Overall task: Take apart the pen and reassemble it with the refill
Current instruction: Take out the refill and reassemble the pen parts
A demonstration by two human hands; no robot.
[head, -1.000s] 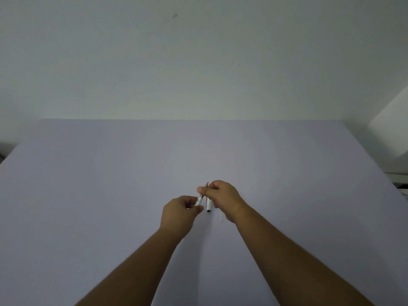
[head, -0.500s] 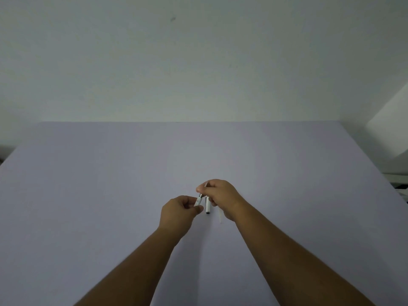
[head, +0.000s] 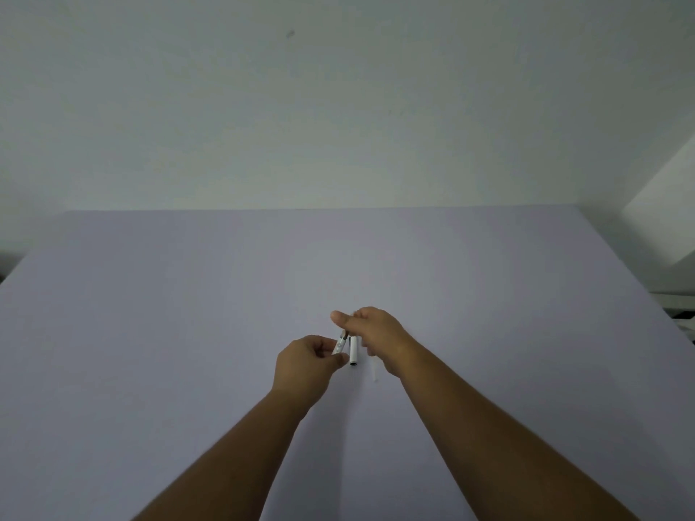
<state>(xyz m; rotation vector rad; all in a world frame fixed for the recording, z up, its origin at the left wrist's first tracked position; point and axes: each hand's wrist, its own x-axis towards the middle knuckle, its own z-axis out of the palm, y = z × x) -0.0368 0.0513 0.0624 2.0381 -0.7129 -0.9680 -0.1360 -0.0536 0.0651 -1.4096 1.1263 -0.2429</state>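
Observation:
My left hand pinches the lower end of a white pen part that slants up to the right. My right hand grips the upper end of that same part with thumb and fingers. A white pen barrel with a dark open end lies on the table just right of the left hand and partly under the right hand. A thin pale refill-like piece lies on the table beside my right wrist. The tip of the held part is hidden by my right fingers.
The lavender table spreads wide on all sides of my hands. A pale wall rises behind its far edge. At the far right edge is a white ledge and some dark clutter.
The right hand's fingers have shifted a little along the held pen part. Both hands stay at the same place above the table; the barrel on the table has not moved.

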